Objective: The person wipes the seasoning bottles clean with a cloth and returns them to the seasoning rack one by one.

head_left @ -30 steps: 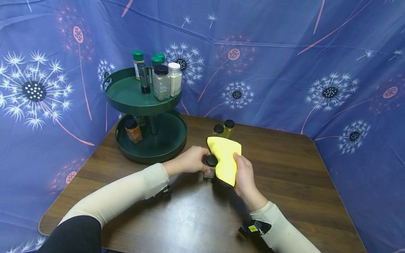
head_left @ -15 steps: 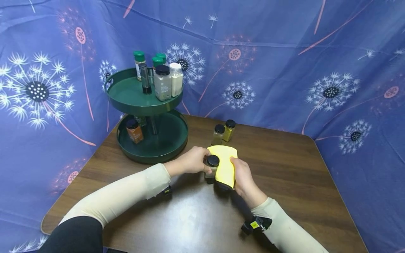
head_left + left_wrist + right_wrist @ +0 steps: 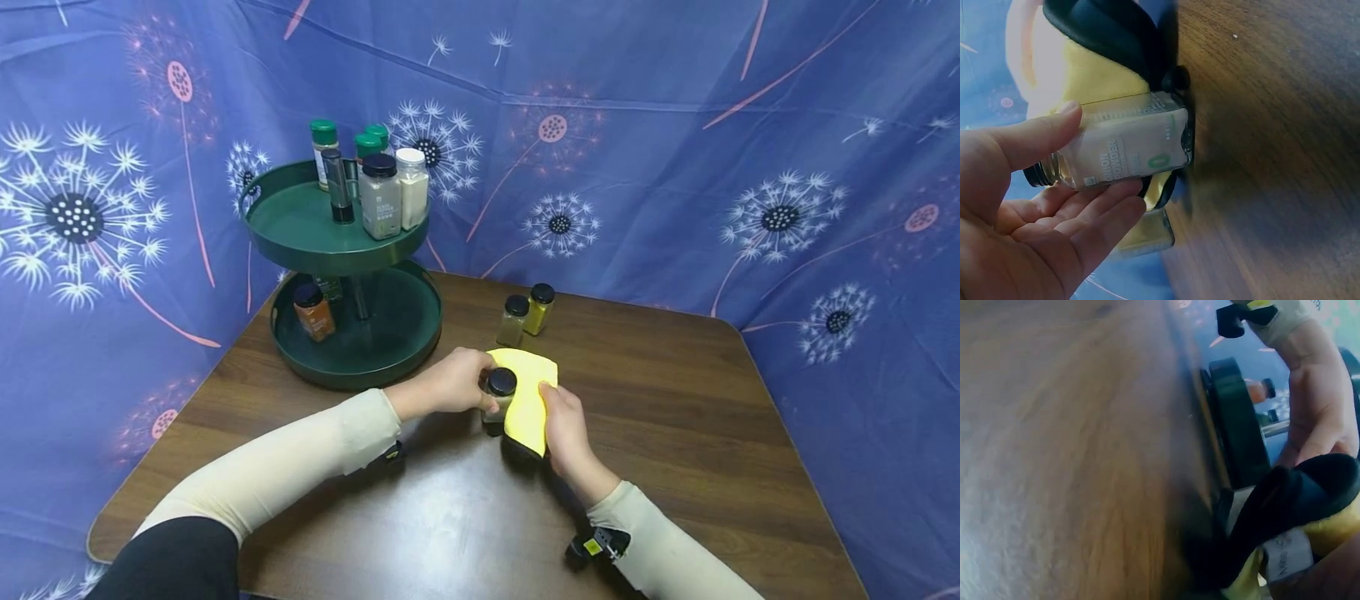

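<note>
A clear spice jar with a black lid stands upright at mid-table. My left hand grips it from the left, thumb on the near side. In the left wrist view, the jar carries pale print and a green mark, and its base is at or close to the tabletop. My right hand holds a yellow cloth with black edging against the jar's right side, thumb on top. In the right wrist view, a white tag shows among the cloth's folds, where the jar is mostly hidden.
At the left stands a two-tier green turntable, several jars on its upper tier and an orange-filled jar below. Two black-lidded jars, one greenish and one yellow, stand behind the cloth. Patterned blue fabric hangs behind the table.
The right hand and cloth have come down and slightly left, uncovering the two jars behind. The left hand keeps its grip on the jar in nearly the same place.
</note>
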Demonstrator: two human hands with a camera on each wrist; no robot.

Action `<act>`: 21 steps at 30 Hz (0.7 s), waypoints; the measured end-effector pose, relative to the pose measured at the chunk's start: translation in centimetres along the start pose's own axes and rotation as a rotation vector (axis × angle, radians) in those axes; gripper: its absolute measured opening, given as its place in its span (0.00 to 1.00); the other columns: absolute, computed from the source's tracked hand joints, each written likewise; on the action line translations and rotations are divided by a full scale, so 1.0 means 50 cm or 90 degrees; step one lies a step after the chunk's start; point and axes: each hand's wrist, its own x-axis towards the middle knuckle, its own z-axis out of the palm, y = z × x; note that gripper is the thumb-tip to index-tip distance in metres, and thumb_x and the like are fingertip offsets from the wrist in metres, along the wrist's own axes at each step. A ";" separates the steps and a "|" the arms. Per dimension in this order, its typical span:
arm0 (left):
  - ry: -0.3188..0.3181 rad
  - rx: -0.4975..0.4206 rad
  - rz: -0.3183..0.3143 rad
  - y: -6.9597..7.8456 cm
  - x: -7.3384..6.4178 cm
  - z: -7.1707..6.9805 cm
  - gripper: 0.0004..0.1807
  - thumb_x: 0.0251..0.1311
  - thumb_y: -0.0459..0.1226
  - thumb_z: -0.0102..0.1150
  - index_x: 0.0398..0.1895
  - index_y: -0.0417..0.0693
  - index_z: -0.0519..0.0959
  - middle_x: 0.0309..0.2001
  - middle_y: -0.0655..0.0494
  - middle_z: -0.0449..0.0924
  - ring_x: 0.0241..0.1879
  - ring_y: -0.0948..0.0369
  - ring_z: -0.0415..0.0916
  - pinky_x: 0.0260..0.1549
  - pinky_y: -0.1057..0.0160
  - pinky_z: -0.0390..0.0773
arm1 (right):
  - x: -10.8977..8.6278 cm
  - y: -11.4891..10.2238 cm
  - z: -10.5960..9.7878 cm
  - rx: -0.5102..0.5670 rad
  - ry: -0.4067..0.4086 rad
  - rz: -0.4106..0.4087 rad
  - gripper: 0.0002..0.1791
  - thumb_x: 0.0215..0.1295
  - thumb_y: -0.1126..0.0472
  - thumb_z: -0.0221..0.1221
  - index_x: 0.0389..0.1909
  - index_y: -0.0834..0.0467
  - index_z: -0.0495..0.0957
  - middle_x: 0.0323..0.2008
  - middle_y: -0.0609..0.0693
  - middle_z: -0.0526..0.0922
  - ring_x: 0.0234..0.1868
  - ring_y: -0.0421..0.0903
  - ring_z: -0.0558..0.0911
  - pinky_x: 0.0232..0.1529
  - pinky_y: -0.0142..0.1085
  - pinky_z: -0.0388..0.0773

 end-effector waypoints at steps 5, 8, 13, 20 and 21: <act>0.000 0.001 0.001 0.004 0.000 -0.001 0.20 0.47 0.45 0.82 0.39 0.49 0.83 0.28 0.62 0.78 0.28 0.64 0.72 0.29 0.66 0.71 | 0.007 -0.031 -0.007 0.009 -0.036 0.050 0.18 0.79 0.56 0.46 0.44 0.68 0.76 0.26 0.49 0.81 0.25 0.43 0.82 0.28 0.37 0.81; -0.002 -0.004 -0.001 0.005 0.000 -0.001 0.20 0.46 0.44 0.83 0.38 0.49 0.83 0.28 0.62 0.78 0.28 0.64 0.72 0.29 0.66 0.71 | 0.003 -0.070 -0.015 0.042 -0.050 0.058 0.18 0.78 0.55 0.46 0.45 0.66 0.74 0.28 0.49 0.81 0.27 0.44 0.83 0.30 0.39 0.82; 0.001 -0.011 -0.008 0.008 -0.001 -0.002 0.20 0.45 0.42 0.83 0.39 0.48 0.82 0.27 0.62 0.79 0.28 0.64 0.73 0.29 0.65 0.73 | -0.011 -0.103 -0.018 0.089 -0.032 0.014 0.19 0.78 0.51 0.48 0.45 0.65 0.76 0.29 0.49 0.84 0.29 0.44 0.84 0.30 0.38 0.82; 0.002 -0.005 -0.005 0.013 -0.001 -0.003 0.20 0.46 0.42 0.83 0.38 0.49 0.82 0.27 0.62 0.79 0.27 0.64 0.74 0.29 0.65 0.73 | -0.008 -0.027 -0.003 0.092 0.033 0.016 0.18 0.79 0.54 0.48 0.44 0.66 0.77 0.26 0.48 0.83 0.26 0.43 0.83 0.28 0.36 0.82; 0.003 -0.003 -0.005 0.013 0.000 -0.003 0.20 0.46 0.42 0.83 0.38 0.49 0.82 0.27 0.62 0.79 0.27 0.64 0.74 0.29 0.66 0.73 | -0.006 -0.015 -0.003 0.074 0.030 0.018 0.18 0.79 0.55 0.47 0.43 0.67 0.78 0.25 0.48 0.82 0.25 0.43 0.83 0.27 0.36 0.81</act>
